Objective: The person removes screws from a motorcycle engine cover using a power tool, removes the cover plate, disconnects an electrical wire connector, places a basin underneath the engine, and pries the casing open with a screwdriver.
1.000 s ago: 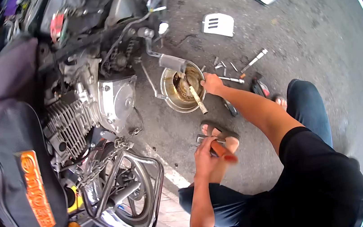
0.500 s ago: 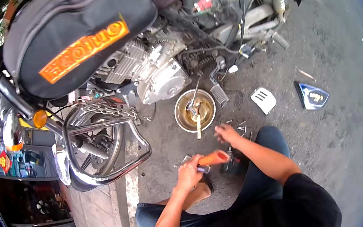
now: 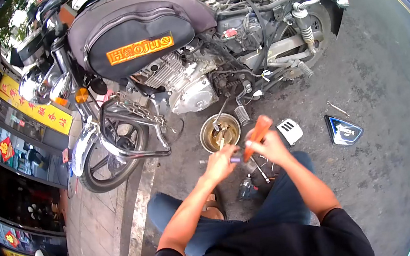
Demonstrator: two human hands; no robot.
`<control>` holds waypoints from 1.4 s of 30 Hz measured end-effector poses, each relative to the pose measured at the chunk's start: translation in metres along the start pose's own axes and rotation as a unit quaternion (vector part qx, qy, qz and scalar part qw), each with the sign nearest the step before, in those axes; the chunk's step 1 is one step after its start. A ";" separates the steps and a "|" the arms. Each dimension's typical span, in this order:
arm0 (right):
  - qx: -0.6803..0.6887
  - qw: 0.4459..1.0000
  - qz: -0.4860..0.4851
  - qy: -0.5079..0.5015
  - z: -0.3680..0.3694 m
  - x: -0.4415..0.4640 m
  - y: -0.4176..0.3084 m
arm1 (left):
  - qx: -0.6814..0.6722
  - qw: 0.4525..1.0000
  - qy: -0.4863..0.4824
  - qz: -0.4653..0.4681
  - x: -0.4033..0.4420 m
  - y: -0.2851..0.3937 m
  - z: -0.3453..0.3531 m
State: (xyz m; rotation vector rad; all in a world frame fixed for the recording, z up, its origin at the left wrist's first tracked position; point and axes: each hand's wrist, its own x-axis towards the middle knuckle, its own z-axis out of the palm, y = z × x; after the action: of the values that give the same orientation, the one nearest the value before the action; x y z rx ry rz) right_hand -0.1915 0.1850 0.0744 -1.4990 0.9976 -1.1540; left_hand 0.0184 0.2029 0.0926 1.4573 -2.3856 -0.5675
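My left hand (image 3: 219, 164) is closed round a slim purple-handled tool (image 3: 236, 159), whose purple end sticks out towards my right hand. In my right hand (image 3: 272, 147) is a thick orange handle (image 3: 258, 137), held upright and slightly blurred; its other end is hidden by the fingers. The two tools almost meet. Just beyond my left hand stands a metal bowl (image 3: 203, 137) with brownish liquid, a brush and metal parts in it. Between my knees lie a dark power tool (image 3: 246, 188) and a long socket extension or rod (image 3: 261, 170).
A motorcycle with a silver engine (image 3: 194, 94) stands across the far side, its chrome crash bar (image 3: 141, 154) at left. A white slotted cover (image 3: 290, 132), a blue-black side panel (image 3: 344, 130) and a wrench (image 3: 337, 108) lie on the asphalt at right.
The orange handle has passed from my left hand to my right hand. Both hands have moved up towards the bowl, and the head view has tilted up to take in more of the motorcycle.
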 end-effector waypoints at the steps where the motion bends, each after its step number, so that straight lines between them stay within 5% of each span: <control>1: -0.009 0.999 -0.015 0.051 -0.014 -0.002 0.003 | 0.007 0.999 0.039 0.027 0.006 0.007 -0.012; 3: -0.100 0.989 0.005 0.107 -0.049 -0.011 0.000 | 0.003 0.997 0.073 0.038 0.015 0.013 -0.031; 5: -0.255 0.953 -0.098 0.131 -0.088 -0.023 0.010 | 0.002 0.996 0.081 0.044 0.023 0.029 -0.056; 7: -0.254 0.953 0.022 0.162 -0.114 -0.048 -0.002 | 0.027 0.985 0.129 0.112 0.034 0.030 -0.066; 11: -0.267 0.930 0.074 0.241 -0.182 -0.107 0.052 | 0.065 0.980 0.134 0.130 0.055 0.035 -0.076; 13: -0.454 0.858 0.083 0.225 -0.203 -0.141 0.060 | 0.068 0.980 0.136 0.130 0.066 0.042 -0.081; 19: -0.453 0.821 0.218 0.271 -0.242 -0.259 0.139 | 0.084 0.954 0.207 0.200 0.108 0.055 -0.089; 23: -0.438 0.801 0.376 0.162 -0.242 -0.258 0.108 | 0.074 0.958 0.212 0.181 0.139 0.046 -0.088; 27: -0.467 0.841 0.121 0.244 -0.235 -0.139 0.058 | 0.067 0.961 0.178 0.200 0.160 0.031 -0.079; 28: -0.336 0.893 0.167 0.247 -0.207 -0.091 0.009 | 0.061 0.961 0.180 0.202 0.166 0.032 -0.081; 29: -0.273 0.923 0.078 0.258 -0.186 -0.053 -0.005 | 0.057 0.973 0.143 0.173 0.170 0.035 -0.086; 32: -0.165 0.979 -0.024 0.115 -0.106 0.040 -0.075 | 0.021 0.979 0.121 0.163 0.189 0.036 -0.082; 35: -0.189 0.974 -0.108 0.060 -0.053 0.105 -0.105 | -0.038 0.956 0.178 0.229 0.207 0.028 -0.077; 37: -0.340 0.913 -0.211 0.080 -0.043 0.137 -0.104 | -0.101 0.957 0.200 0.185 0.207 0.020 -0.086; 42: -0.374 0.884 -0.218 0.174 -0.024 0.169 -0.122 | -0.158 0.930 0.283 0.172 0.205 -0.017 -0.109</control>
State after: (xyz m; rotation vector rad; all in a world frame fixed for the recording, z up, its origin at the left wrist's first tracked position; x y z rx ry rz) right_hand -0.1725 0.0427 0.2280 -2.2634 1.5137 -1.4818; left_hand -0.0125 -0.0070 0.1889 0.8799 -1.9143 -0.3566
